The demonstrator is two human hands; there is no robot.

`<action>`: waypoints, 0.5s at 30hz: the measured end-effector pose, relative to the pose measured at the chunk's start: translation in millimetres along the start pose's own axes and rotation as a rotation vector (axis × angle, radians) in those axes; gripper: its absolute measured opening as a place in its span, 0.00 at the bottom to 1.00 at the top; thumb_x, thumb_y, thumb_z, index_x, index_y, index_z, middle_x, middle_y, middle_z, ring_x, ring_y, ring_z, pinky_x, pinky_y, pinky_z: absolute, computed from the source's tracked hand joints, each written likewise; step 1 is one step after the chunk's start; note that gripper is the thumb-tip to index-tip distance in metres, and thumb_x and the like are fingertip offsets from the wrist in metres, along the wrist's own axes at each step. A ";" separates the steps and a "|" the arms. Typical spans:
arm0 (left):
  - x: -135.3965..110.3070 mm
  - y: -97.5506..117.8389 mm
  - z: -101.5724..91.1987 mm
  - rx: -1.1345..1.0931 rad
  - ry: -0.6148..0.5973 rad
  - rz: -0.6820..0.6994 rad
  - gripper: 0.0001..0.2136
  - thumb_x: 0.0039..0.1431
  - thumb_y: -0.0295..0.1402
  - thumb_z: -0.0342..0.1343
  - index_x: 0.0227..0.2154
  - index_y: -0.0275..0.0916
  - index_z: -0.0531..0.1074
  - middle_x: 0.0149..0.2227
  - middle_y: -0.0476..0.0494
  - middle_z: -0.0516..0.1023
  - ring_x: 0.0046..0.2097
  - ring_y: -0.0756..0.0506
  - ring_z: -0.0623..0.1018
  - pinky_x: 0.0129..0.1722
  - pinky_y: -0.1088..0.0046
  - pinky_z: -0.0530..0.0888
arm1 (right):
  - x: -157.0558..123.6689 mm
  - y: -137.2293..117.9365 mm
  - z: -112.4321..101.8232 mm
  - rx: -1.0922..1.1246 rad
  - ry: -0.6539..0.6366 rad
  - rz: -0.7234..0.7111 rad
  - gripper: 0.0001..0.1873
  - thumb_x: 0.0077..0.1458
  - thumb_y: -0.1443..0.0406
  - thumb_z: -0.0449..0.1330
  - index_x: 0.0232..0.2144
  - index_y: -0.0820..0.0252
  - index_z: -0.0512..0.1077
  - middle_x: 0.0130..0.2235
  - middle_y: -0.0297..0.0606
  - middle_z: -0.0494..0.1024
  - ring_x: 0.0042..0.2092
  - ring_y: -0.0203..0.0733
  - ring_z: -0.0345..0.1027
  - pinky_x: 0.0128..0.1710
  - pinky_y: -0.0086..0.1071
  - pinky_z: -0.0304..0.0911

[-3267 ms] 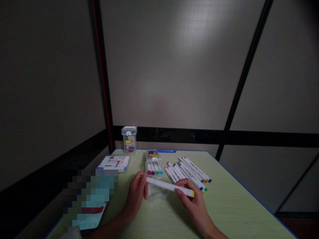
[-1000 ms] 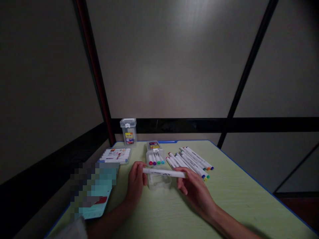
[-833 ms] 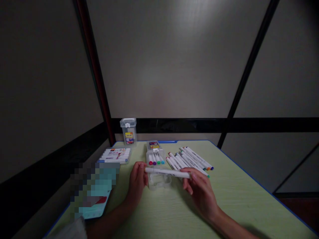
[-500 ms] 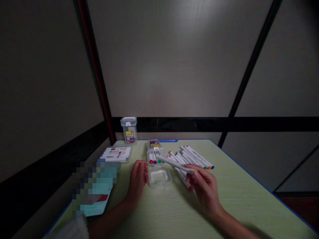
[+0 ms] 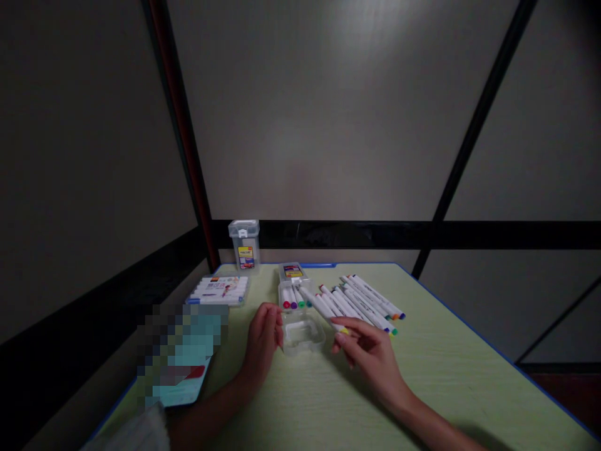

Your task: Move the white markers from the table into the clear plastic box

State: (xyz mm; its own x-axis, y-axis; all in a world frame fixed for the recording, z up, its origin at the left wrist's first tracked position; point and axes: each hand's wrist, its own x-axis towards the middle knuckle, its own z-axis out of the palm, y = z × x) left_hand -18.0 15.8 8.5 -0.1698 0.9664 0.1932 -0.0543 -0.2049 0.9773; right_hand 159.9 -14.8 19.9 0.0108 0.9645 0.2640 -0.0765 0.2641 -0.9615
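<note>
My right hand (image 5: 369, 352) pinches the yellow-capped end of a white marker (image 5: 323, 308). The marker slants away from me, its far tip in the small clear marker case (image 5: 292, 289), which lies on its side holding several markers with coloured caps. The case's open clear lid (image 5: 303, 334) lies flat on the table between my hands. My left hand (image 5: 264, 337) stands on its edge beside the lid, fingers loosely curled and holding nothing, fingertips at the lid's left rim.
A row of several white markers (image 5: 369, 304) lies right of the case on the pale green table (image 5: 446, 388). A flat pack of markers (image 5: 218, 290) and a small upright clear box (image 5: 244, 244) sit at the back left. A blurred-out item (image 5: 181, 354) lies at the left edge.
My left hand has let go of the marker. My right hand swung the marker from lying crosswise over the lid to pointing away, with its tip now in the case.
</note>
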 end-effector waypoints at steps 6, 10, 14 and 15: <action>0.0 0.9 0.4 0.011 -0.005 0.012 0.14 0.49 0.44 0.48 0.23 0.37 0.63 0.19 0.56 0.61 0.15 0.57 0.60 0.12 0.83 0.54 | 2.9 5.2 3.2 0.064 -0.120 0.024 0.19 0.46 0.55 0.60 0.38 0.61 0.74 0.25 0.37 0.77 0.18 0.30 0.57 0.18 0.26 0.54; -0.3 3.2 1.2 0.001 0.002 -0.016 0.16 0.47 0.47 0.49 0.23 0.37 0.63 0.17 0.56 0.61 0.15 0.57 0.60 0.12 0.83 0.54 | 3.9 4.4 8.2 0.080 -0.165 0.039 0.22 0.47 0.53 0.59 0.40 0.61 0.71 0.26 0.37 0.78 0.17 0.30 0.57 0.19 0.28 0.54; 0.2 2.2 2.0 0.000 0.000 -0.020 0.15 0.47 0.46 0.50 0.22 0.37 0.62 0.17 0.57 0.61 0.15 0.57 0.60 0.12 0.83 0.54 | 5.4 5.8 12.6 0.129 -0.159 0.053 0.20 0.46 0.53 0.60 0.36 0.58 0.63 0.25 0.34 0.77 0.16 0.30 0.57 0.18 0.25 0.52; 0.3 1.9 2.1 0.001 -0.001 -0.018 0.15 0.47 0.46 0.50 0.22 0.37 0.62 0.16 0.57 0.61 0.15 0.57 0.60 0.12 0.83 0.54 | 6.0 7.2 13.0 0.144 -0.153 0.051 0.19 0.47 0.53 0.60 0.34 0.57 0.60 0.25 0.33 0.77 0.16 0.29 0.57 0.18 0.25 0.51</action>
State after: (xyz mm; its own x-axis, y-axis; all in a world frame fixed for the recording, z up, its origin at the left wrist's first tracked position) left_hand -16.0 16.0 10.7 -0.1676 0.9700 0.1758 -0.0564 -0.1875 0.9806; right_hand 146.4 -7.3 15.5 -0.1474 0.9609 0.2342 -0.2150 0.2000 -0.9559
